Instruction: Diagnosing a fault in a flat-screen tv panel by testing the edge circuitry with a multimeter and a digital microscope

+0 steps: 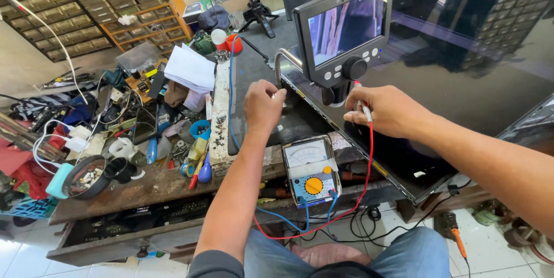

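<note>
Right hand (388,109) pinches red-wired probe (366,111) onto large dark flat panel's (461,82) near edge. Left hand (264,106) curled, contents unclear. Grey analog multimeter with orange dial (310,169) lies at workbench (144,186) front edge.

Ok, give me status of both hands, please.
Right hand holds red probe on panel edge. Left hand closed near bent metal arm. Meter between forearms.

Open: dark panel (461,82) surface, right of frame | Blocked: microscope screen (345,30) upper centre; meter (311,169) lower centre; tool clutter (127,134) crowding left bench; red lead (363,180) trailing below.
</note>
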